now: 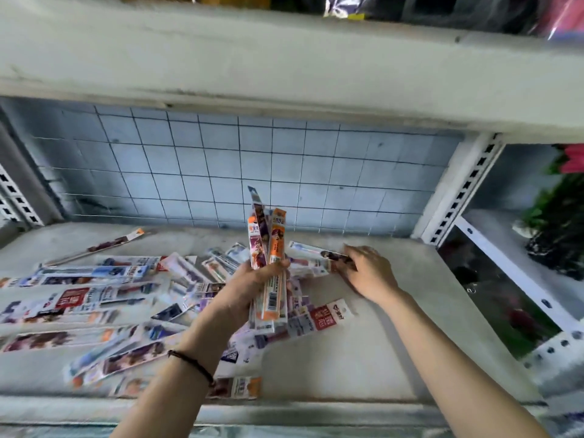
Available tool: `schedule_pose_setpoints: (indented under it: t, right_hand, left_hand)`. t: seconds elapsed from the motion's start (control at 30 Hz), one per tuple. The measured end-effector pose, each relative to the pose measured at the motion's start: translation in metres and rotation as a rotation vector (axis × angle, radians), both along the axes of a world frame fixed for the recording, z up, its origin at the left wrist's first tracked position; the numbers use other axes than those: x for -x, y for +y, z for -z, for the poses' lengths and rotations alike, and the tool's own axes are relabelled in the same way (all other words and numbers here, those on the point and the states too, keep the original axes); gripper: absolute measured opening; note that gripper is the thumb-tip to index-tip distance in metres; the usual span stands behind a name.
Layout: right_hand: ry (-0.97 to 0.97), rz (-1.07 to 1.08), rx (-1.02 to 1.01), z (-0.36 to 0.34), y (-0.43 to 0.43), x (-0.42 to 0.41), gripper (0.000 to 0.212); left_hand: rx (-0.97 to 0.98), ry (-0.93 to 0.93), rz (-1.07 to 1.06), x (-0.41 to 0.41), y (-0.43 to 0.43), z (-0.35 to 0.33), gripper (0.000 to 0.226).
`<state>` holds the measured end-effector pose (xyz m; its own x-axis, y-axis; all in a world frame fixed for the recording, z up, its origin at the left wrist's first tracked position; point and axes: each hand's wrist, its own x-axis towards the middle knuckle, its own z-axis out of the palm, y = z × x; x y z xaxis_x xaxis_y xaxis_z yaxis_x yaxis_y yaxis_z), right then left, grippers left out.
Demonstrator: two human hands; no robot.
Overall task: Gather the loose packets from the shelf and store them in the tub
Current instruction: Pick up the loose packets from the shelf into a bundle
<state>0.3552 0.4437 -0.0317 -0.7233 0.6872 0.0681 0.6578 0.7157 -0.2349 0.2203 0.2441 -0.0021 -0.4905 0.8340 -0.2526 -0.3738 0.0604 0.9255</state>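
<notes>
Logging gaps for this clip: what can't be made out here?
- Tub: nowhere in the head view.
- Loose packets on the shelf: print lost to motion blur.
- Bundle in the left hand: count hidden by overlap.
- Right hand on a packet: grip blurred.
- Upper-shelf goods: cut by top edge.

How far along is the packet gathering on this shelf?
Early. A bundle of long narrow printed plastic packets stands gripped in the left hand. The right hand grips the end of another flat packet. Many loose packets lie scattered on the pale grey shelf board; no tub shows, nothing visibly stored.
</notes>
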Motion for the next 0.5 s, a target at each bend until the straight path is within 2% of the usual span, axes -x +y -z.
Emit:
schedule_pose_setpoints:
  t: [0.07,0.37,0.5]
  right_hand:
    - [0.039,0.017,0.054,0.001,0.008,-0.002,0.049]
    - [0.25,0.056,0.361,-0.001,0.015,-0.02,0.013]
    - [0.409,0.071,0.428,-0.008,0.012,-0.025,0.011]
  left_hand:
    - [-0.003,-0.027,-0.013,0.001,0.004,0.003,0.026]
    - [-0.072,-0.137,0.01,-0.001,0.008,0.009,0.037]
    - [-0.129,-0.214,0.011,-0.004,0.013,0.011,0.038]
